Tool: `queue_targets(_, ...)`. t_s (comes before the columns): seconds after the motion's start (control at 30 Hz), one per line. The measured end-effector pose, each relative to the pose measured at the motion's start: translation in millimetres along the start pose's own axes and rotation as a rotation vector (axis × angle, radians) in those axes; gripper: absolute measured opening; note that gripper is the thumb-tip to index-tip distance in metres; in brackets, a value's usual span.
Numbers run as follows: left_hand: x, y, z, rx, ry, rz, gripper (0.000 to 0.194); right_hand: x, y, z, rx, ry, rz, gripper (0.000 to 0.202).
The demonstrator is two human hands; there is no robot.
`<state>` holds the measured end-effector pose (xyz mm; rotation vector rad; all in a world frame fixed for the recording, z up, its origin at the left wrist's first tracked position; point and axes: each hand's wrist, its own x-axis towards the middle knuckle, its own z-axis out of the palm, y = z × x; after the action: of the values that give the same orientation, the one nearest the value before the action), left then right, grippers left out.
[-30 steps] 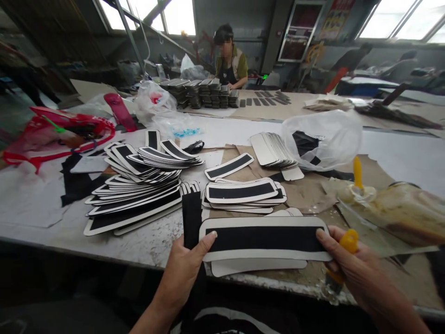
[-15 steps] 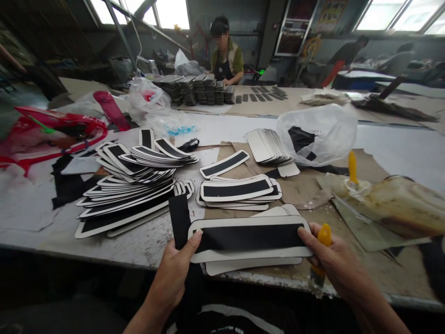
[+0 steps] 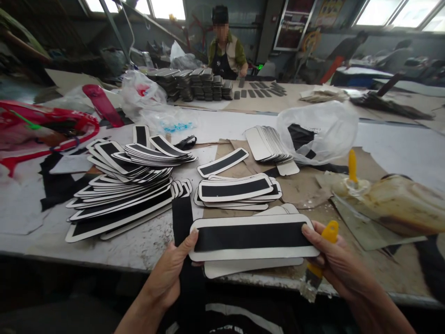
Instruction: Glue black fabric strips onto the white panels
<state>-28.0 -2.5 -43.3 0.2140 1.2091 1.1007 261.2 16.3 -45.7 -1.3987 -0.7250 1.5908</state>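
Between my two hands is a white oblong panel (image 3: 253,254) with rounded corners and a black strip along its middle. My left hand (image 3: 170,269) pinches its left end, thumb on top. A loose black strip (image 3: 182,215) runs past that hand and hangs down over the table edge; whether the fingers grip it is hidden. My right hand (image 3: 339,260) grips the panel's right end and also carries a yellow-handled brush (image 3: 314,273), its whitish, gluey tip pointing down. Under the panel lie more plain white panels (image 3: 253,268).
A fanned pile of black-and-white panels (image 3: 121,204) is at left, a smaller stack (image 3: 236,189) ahead. Blank panels (image 3: 262,144) lean beside a clear plastic bag (image 3: 323,132). A glue-smeared container (image 3: 392,199) with another yellow handle (image 3: 352,166) stands right. A co-worker (image 3: 225,51) is across.
The panel in my hands has tipped and flattened slightly, and the brush in my right hand has tilted. My view has shifted a little. The co-worker's hand has moved right, over small dark pieces.
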Motion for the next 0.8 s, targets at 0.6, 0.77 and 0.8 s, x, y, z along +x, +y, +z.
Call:
queue_targets(0.6,3.2,2.9,-14.5,0.254,-0.008,0.186,0.027,7.5,9.0,-1.1,-0.319,0.075,-0.073,0.035)
queue_targets(0.77,2.1,2.2,-11.7,0.243,0.061,0.178,0.028,1.3,6.4,10.1,-0.336,0.073,-0.108,0.035)
queue_targets(0.8,3.8,1.4,-12.9,0.262,0.089,0.162,0.033,0.8,5.7,12.2,-0.323,0.065,-0.112,0.036)
